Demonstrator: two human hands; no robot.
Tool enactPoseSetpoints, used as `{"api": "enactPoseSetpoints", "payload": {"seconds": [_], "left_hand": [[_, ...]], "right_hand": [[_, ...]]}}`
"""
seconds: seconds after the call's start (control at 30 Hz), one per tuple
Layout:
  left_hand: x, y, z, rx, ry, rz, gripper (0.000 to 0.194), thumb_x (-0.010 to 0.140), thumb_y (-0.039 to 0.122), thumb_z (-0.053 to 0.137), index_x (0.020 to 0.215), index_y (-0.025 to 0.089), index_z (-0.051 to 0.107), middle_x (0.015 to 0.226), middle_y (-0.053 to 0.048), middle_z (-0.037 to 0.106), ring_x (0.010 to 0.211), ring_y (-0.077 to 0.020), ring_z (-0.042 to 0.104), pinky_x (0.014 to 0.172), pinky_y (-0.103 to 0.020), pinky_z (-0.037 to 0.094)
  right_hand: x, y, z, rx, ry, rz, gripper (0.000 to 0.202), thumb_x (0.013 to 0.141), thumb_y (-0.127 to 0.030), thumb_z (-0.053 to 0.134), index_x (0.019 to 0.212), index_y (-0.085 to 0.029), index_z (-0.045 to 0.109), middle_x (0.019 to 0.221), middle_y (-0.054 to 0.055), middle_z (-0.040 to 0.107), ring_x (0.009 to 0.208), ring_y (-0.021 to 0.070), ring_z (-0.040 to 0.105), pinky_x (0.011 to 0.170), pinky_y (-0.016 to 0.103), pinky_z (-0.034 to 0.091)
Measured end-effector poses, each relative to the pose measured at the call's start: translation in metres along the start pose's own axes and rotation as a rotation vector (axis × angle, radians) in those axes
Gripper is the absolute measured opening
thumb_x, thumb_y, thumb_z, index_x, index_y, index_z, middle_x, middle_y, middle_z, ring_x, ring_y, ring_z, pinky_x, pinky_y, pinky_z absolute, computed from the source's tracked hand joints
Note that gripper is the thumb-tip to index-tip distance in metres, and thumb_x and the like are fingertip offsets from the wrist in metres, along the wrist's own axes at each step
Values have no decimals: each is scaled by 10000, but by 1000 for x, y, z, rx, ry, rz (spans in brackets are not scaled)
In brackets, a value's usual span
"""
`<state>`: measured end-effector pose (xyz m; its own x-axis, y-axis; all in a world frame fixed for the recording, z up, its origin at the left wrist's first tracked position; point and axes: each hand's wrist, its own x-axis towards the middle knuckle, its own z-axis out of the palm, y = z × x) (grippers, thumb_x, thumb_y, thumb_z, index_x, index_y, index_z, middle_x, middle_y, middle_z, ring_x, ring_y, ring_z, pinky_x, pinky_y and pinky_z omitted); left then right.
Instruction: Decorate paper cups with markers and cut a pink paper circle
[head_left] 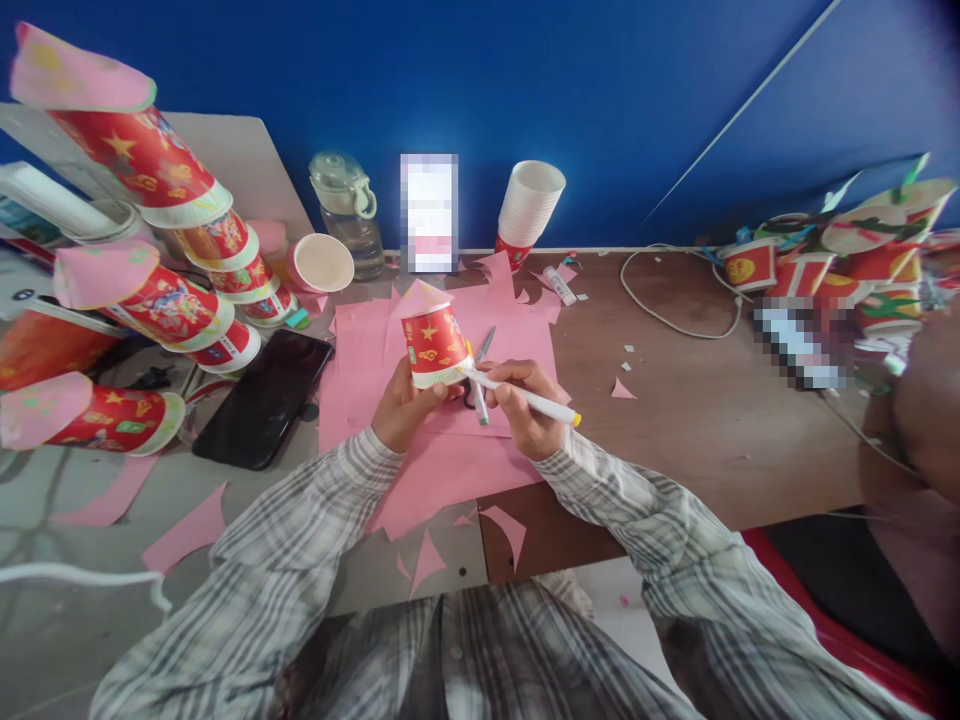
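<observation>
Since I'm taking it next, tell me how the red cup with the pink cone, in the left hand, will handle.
The red cup is probably light for its size, being a thin-looking disposable type. Its pink cone looks like paper, so it may crumple if pinched. Laid sideways, the cup would likely roll in a curve, since its round wall flares toward the white rim.

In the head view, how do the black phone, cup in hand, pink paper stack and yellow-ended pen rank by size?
1. Pink paper stack, though partly covered
2. Black phone
3. Cup, its pink cone included
4. Yellow-ended pen, partly behind fingers
</observation>
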<state>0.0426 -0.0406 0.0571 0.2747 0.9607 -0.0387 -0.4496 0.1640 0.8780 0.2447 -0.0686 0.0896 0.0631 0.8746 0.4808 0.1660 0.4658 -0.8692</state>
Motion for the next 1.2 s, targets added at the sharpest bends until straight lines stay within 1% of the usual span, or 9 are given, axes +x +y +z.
{"api": "enactPoseSetpoints", "payload": {"seconds": [0.17,0.33,0.43,0.7,0.77,0.87,0.93,1.07,1.2], "left_hand": [[0,0,-1,-12,-17,10,704,763,550,1082,1215,220,656,1149,-59,864,951,-223,818,927,-424,638],[-1,1,1,-14,13,-6,744,736,560,1095,1241,224,664,1157,-60,865,946,-220,823,928,-423,643],[-1,1,2,-12,20,-13,742,727,565,1098,1222,221,666,1150,-60,863,941,-220,821,924,-423,644],[0,1,-1,-14,10,-28,747,730,566,1093,1253,244,667,1154,-49,869,937,-219,825,940,-443,646],[0,1,-2,-17,2,-41,739,741,597,1078,1250,249,671,1123,-36,869,934,-214,823,950,-445,645],[0,2,-3,-15,-14,-53,717,762,615,1060,1234,243,671,1092,-35,867,940,-217,824,954,-446,643],[0,2,-3,-15,-17,-50,722,757,614,1066,1227,237,669,1083,-39,869,935,-221,825,938,-439,643],[1,2,-4,-15,-34,-29,717,767,623,1061,1224,229,672,1050,-42,865,933,-234,827,925,-444,642],[0,1,-4,-5,-21,-30,726,764,627,1059,1231,232,667,1035,-40,860,953,-249,830,949,-473,639]], "right_hand": [[0,0,-1,4,-4,-46,331,1012,-573,785,994,-243,775,644,-25,694,790,261,871,743,413,730],[-1,1,-2,-20,3,11,353,999,-623,767,960,-272,774,616,-22,670,976,328,912,833,480,754],[-1,1,-3,-13,0,10,331,992,-607,775,958,-278,778,612,-21,669,1000,344,915,838,492,752],[1,0,-3,-12,-17,-7,313,997,-570,776,968,-258,778,634,-23,682,802,280,873,759,438,729],[1,0,-3,-11,-19,-2,310,996,-568,767,949,-262,776,622,-28,665,812,285,876,754,439,726],[1,2,-3,-23,-12,31,342,986,-605,757,931,-269,775,614,-25,655,882,303,883,817,480,736],[2,4,-3,-15,15,45,382,964,-645,773,920,-266,771,599,-31,644,821,285,854,821,489,733],[5,4,-2,35,73,52,437,944,-678,795,903,-244,765,622,-30,670,591,190,700,639,390,659],[7,1,-1,37,69,91,479,942,-705,781,901,-229,761,716,10,749,551,153,640,565,337,588]]}}
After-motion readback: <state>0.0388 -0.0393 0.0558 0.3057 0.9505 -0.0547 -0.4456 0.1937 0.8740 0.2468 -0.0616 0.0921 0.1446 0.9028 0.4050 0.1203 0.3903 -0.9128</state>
